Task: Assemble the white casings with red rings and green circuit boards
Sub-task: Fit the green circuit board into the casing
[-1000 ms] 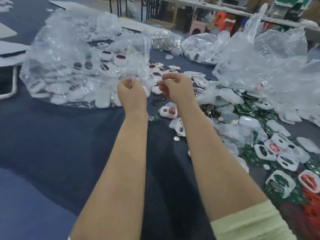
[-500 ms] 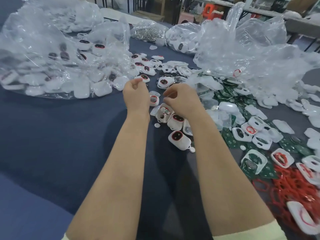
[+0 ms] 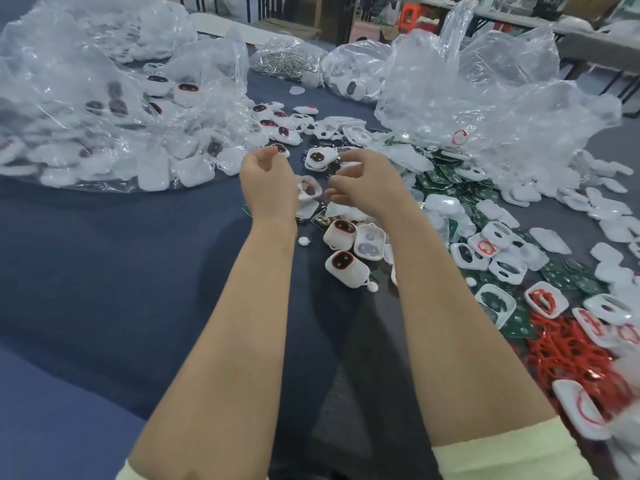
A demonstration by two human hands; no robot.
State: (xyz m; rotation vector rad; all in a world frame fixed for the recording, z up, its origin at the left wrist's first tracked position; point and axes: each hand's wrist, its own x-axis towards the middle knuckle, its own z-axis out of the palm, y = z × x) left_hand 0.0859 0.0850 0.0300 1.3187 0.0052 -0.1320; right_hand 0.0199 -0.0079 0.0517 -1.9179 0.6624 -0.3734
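Left hand (image 3: 268, 183) is loosely curled with a white casing with a red ring (image 3: 309, 188) right against its palm side, can't tell if it's actually gripping it. Right hand (image 3: 369, 187) is just beside it, fingers bent and blurry, so no idea if it's holding anything. Green circuit boards (image 3: 446, 178) and loose red rings (image 3: 568, 351) lie to the right on the blue table (image 3: 121, 271).
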